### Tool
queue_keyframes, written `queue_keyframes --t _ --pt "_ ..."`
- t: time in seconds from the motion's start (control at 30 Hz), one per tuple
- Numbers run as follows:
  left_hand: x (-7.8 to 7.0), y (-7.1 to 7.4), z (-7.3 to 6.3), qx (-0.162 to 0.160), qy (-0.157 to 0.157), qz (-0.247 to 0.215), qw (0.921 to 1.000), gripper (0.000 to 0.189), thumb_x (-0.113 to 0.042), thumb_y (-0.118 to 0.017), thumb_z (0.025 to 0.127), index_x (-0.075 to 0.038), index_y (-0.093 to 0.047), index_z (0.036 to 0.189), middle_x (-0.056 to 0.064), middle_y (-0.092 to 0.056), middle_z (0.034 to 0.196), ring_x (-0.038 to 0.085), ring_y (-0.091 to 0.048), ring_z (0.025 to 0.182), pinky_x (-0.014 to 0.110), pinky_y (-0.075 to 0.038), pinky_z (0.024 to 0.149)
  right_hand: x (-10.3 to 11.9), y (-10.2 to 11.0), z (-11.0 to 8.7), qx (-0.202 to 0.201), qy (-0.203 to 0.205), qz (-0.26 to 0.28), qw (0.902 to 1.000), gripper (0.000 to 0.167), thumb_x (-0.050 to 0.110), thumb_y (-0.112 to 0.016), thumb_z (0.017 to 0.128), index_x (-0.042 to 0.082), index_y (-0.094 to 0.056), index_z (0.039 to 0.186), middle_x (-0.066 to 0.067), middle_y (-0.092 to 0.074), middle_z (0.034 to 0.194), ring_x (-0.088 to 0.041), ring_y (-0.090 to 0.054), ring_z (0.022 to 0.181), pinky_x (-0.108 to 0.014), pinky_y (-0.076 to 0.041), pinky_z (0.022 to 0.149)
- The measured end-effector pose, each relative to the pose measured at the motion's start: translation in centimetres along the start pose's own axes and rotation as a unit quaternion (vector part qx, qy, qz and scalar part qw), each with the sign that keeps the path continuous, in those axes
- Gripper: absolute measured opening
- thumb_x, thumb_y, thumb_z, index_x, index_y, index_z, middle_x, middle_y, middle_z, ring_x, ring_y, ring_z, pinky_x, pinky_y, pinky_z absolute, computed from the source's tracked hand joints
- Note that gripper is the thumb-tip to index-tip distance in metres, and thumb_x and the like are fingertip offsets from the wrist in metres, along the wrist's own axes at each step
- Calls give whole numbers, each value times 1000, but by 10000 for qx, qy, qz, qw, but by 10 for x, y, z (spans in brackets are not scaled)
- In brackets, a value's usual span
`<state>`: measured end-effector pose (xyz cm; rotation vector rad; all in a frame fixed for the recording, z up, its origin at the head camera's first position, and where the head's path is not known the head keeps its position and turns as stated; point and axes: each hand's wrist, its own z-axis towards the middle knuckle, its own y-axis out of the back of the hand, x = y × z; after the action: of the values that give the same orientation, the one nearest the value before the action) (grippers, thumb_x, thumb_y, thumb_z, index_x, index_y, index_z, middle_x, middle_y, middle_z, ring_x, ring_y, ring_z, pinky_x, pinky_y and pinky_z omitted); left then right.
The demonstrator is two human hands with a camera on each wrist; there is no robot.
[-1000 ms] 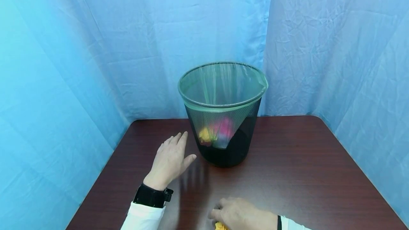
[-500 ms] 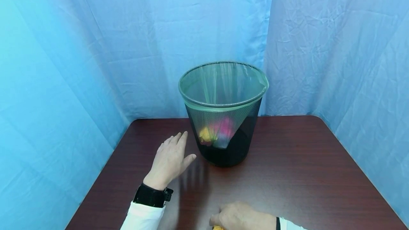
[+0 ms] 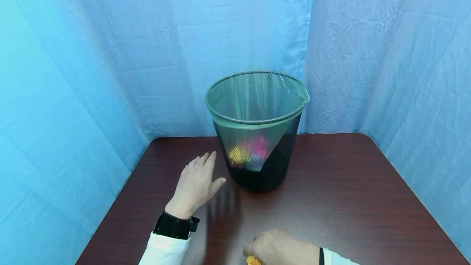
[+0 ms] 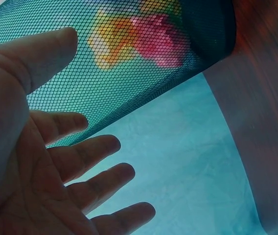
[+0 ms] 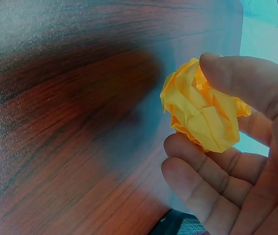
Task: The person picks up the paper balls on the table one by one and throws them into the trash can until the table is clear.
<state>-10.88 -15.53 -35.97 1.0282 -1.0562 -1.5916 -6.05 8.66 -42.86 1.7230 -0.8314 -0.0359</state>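
A crumpled ball of yellow paper (image 5: 202, 110) is pinched between the thumb and curled fingers of my right hand (image 3: 277, 246), low at the front of the table. In the head view only a bit of that paper shows, at the bottom edge. My left hand (image 3: 195, 183) is held with fingers spread, left of a black mesh wastebasket (image 3: 281, 162). That basket has a pale green plastic liner (image 3: 257, 97) folded over its rim. Through the mesh in the left wrist view, crumpled pink paper (image 4: 161, 41) and crumpled yellow paper (image 4: 110, 41) show inside; nothing lies in the left palm.
The dark brown wooden table (image 3: 349, 199) has rounded far corners, and the wastebasket stands near its back edge. Light blue curtains (image 3: 176, 52) hang behind and on both sides. A black wristband (image 3: 174, 226) and white sleeve are on the left arm.
My right hand shifts only slightly at the front of the table, keeping the yellow paper ball in its fingers. The left hand and the wastebasket stay in place.
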Motion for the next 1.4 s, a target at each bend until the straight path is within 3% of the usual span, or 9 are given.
queue_keyframes --t 0.5,0.8,1.4 --pt "1 2 1 42 0 29 10000 82 -45 -79 92 -3 -47 155 21 -55 152 42 -54 139 59 -46 114 -4 7 -5 -71 -48 157 9998 33 30 -81 92 31 -72 124 19 -69 95 2 -54 72 -20 -55 70" --pt "1 2 1 72 30 -27 10000 81 -43 -79 92 -3 -48 155 22 -55 152 43 -54 139 59 -45 114 -5 4 -1 239 -102 26 9997 32 33 -83 90 34 -70 120 18 -67 92 2 -54 71 -20 -55 66" --pt "1 3 0 -14 25 31 10000 81 -44 -79 92 -3 -48 154 22 -56 151 43 -55 138 59 -46 113 -5 2 -3 75 -80 -52 9999 31 34 -83 90 33 -72 119 19 -67 90 1 -54 69 -19 -54 65"
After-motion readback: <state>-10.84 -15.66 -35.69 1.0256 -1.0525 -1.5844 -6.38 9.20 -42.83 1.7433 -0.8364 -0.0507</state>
